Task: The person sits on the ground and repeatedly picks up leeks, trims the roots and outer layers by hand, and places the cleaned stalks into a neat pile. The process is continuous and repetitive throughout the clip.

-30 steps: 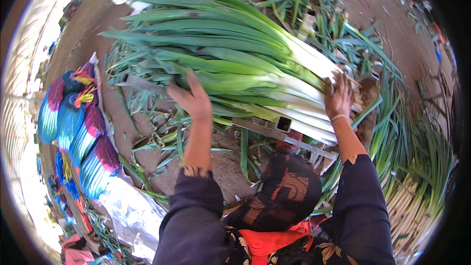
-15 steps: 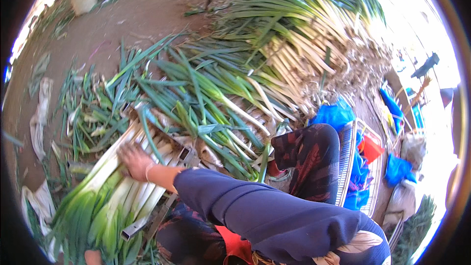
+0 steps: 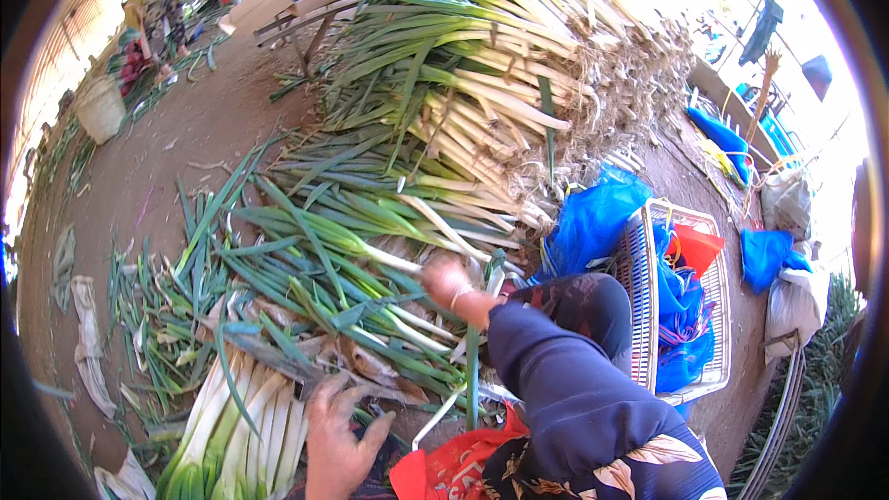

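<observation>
Since half a second ago the view has swung right: the big far heap of white-stalked, green-leaved leeks (image 3: 482, 83) now fills the upper middle, and the white plastic lattice basket (image 3: 639, 278) with blue bags has come into full sight on the right. The right hand (image 3: 446, 280), which then lay spread on the trimmed bundle at lower left, now reaches into the loose untrimmed leeks (image 3: 343, 268) in the middle of the ground; whether it is closed on a stalk I cannot tell. These leeks lie with their long axis running left to right, green leaves pointing left and far, white ends toward the hand. The right forearm, in a dark blue sleeve, comes from the lower right, bent at the elbow. The left hand (image 3: 338, 435) rests near the lower edge, fingers spread wide, palm down, touching the near end of the trimmed bundle of pale leeks (image 3: 245, 431), which runs from lower left up to the right.
</observation>
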The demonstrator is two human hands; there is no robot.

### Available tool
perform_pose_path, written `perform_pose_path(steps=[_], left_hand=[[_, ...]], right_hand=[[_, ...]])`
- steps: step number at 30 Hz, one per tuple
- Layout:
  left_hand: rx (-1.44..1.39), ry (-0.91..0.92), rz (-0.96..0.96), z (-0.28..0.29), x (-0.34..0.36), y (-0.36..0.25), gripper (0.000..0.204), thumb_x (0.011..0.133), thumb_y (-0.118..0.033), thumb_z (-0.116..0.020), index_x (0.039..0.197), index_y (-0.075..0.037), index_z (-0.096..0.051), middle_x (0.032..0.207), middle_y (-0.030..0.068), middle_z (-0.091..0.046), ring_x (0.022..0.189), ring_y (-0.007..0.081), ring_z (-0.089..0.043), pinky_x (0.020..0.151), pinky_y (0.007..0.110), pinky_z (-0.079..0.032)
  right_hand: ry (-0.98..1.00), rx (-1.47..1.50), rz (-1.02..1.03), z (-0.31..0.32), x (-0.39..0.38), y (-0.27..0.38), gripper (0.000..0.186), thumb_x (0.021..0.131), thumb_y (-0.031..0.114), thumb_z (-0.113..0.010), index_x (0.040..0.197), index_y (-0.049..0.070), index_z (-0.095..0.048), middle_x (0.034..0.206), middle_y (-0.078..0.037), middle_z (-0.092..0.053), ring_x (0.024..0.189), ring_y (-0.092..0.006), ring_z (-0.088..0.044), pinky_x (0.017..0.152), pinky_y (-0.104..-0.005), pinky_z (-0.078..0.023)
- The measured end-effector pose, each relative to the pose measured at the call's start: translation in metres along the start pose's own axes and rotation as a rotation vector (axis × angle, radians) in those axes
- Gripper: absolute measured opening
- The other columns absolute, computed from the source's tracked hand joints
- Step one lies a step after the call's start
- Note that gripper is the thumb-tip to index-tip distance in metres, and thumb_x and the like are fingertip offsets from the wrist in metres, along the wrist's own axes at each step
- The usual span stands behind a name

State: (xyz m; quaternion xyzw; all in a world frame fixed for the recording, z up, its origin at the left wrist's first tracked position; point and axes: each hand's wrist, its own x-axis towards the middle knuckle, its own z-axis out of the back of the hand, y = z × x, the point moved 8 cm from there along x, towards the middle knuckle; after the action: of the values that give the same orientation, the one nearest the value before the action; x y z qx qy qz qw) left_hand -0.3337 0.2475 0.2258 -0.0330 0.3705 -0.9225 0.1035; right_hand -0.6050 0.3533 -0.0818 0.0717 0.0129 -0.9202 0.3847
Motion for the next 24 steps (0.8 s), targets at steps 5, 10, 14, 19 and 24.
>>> perform_pose_path(steps=[5,10,14,19,24], left_hand=[[-0.261,0.021,0.269,-0.047,0.025,0.068,0.038,0.072,-0.021,-0.076,0.102,0.0,-0.066,0.12,0.017,-0.053,0.112,0.0329,-0.053,0.098,0.04,-0.042],[-0.135,0.122,0.331,-0.043,0.053,0.085,0.033,0.086,-0.015,-0.067,0.114,0.001,-0.062,0.113,0.016,-0.06,0.106,0.0291,-0.058,0.093,0.036,-0.046],[-0.036,0.164,0.388,-0.05,0.056,0.095,0.033,0.086,-0.011,-0.066,0.116,0.001,-0.061,0.116,0.0146,-0.058,0.105,0.025,-0.058,0.092,0.033,-0.047],[-0.28,0.149,0.54,-0.063,0.047,0.124,0.03,0.088,-0.004,-0.065,0.116,0.0,-0.057,0.111,0.0107,-0.058,0.103,0.018,-0.058,0.09,0.029,-0.048],[-0.373,0.115,0.594,-0.057,0.027,0.142,0.03,0.088,-0.002,-0.064,0.115,-0.001,-0.055,0.104,0.0085,-0.06,0.098,0.0157,-0.059,0.086,0.029,-0.049]], right_hand=[[-0.335,-0.149,-0.58,0.123,0.055,-0.236,0.042,0.088,0.021,-0.049,0.129,0.01,-0.05,0.129,-0.012,-0.055,0.125,-0.0301,-0.047,0.101,-0.0493,-0.037],[-0.387,-0.137,-0.728,0.202,0.076,-0.354,0.071,0.087,0.031,-0.058,0.148,0.01,-0.029,0.152,-0.011,-0.032,0.143,-0.0299,-0.026,0.113,-0.0469,-0.026],[-0.15,0.07,-0.824,0.193,0.096,-0.412,0.1,0.075,0.04,-0.075,0.152,0.012,-0.019,0.159,-0.007,-0.015,0.146,-0.0312,-0.018,0.113,-0.0486,-0.028],[-0.166,0.008,-0.923,0.191,0.097,-0.408,0.111,0.069,0.034,-0.079,0.154,0.017,-0.01,0.158,-0.008,-0.015,0.138,-0.0349,-0.034,0.105,-0.0483,-0.04],[-0.113,0.0,-0.954,0.214,0.116,-0.432,0.079,0.073,0.022,-0.07,0.145,0.018,-0.035,0.146,-0.013,-0.035,0.129,-0.0365,-0.045,0.102,-0.0441,-0.044]])
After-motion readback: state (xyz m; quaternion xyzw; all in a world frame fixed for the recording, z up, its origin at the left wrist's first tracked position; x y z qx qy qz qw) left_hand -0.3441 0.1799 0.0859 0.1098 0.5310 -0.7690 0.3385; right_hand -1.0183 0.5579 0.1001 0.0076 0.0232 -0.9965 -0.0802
